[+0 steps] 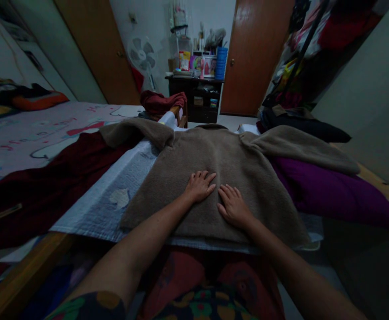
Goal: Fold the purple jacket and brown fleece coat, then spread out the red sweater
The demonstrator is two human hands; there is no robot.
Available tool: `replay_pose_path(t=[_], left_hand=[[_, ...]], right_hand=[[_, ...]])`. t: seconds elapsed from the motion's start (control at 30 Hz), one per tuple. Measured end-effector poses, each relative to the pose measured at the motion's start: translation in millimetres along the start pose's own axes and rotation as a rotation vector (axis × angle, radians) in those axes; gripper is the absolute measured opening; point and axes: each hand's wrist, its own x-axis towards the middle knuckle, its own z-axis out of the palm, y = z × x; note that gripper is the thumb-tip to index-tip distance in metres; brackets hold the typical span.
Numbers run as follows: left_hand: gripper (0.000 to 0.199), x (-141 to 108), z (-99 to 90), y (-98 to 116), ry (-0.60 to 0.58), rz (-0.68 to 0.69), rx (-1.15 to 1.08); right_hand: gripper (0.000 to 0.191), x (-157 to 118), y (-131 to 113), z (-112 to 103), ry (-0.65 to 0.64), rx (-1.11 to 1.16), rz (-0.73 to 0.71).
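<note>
A brown fuzzy coat (194, 151) lies spread out in front of me, its sleeves stretched to both sides and its collar at the far end. On its middle rests my left hand (200, 186), palm down with the fingers spread. Just to the right, my right hand (234, 206) lies flat on the same coat, fingers stretched out. Neither hand grips anything. Under the coat is a light blue cloth (90, 209) with a worn patch, covering the surface beneath.
Dark red clothing (54, 182) lies on the bed (47, 129) at left. A purple folded fabric (334, 191) sits under the right sleeve. Beyond stand a fan (142, 53), a dark shelf (197, 100) and a wooden door (250, 58). A wooden rail (27, 275) runs at lower left.
</note>
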Motion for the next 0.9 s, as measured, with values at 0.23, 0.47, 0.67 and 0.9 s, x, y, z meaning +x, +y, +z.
replay_pose_path(t=[0.23, 0.47, 0.67, 0.9], left_hand=[[0.046, 0.5, 1.8, -1.5, -0.015, 0.166, -0.063], [0.045, 7.5, 0.8, 2.2, -0.033, 0.138, -0.114], [0.041, 12.6, -5.6, 5.4, -0.012, 0.143, -0.137], [0.025, 35.8, -20.7, 7.8, -0.069, 0.116, -0.107]], right_hand=[[0.036, -0.7, 2.2, -31.1, -0.111, 0.078, -0.018], [0.033, 82.1, 37.3, -21.7, -0.027, 0.06, 0.15], [0.03, 132.8, 73.6, -7.3, 0.013, 0.026, 0.386], [0.029, 180.1, 95.8, -5.1, 0.067, -0.012, 0.582]])
